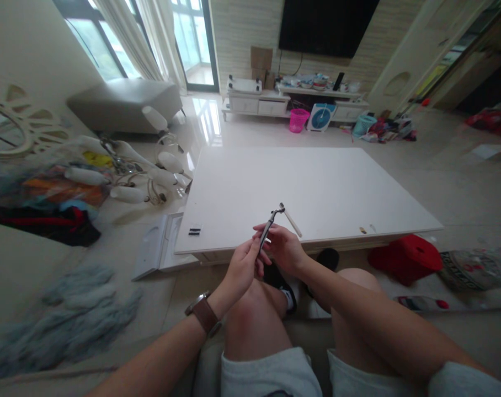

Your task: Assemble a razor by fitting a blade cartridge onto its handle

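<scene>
Both my hands meet in front of my knees, just before the near edge of a low white table (316,182). My left hand (244,267), with a brown watch on its wrist, is closed around the lower end of a thin dark metal tool (267,226) that points up and away. My right hand (281,248) is closed too, gripping the same tool's shaft from the right. A pale thin stick (292,223) slants down to the right from the tool's tip; whether it is joined to the tool I cannot tell.
A chandelier with white glass shades (130,165) lies on the floor at the left, beside a white panel (155,245). A red object (408,258) sits right of the table. Far back stand a TV cabinet (275,102), a pink basket (298,120) and a grey bench (124,102).
</scene>
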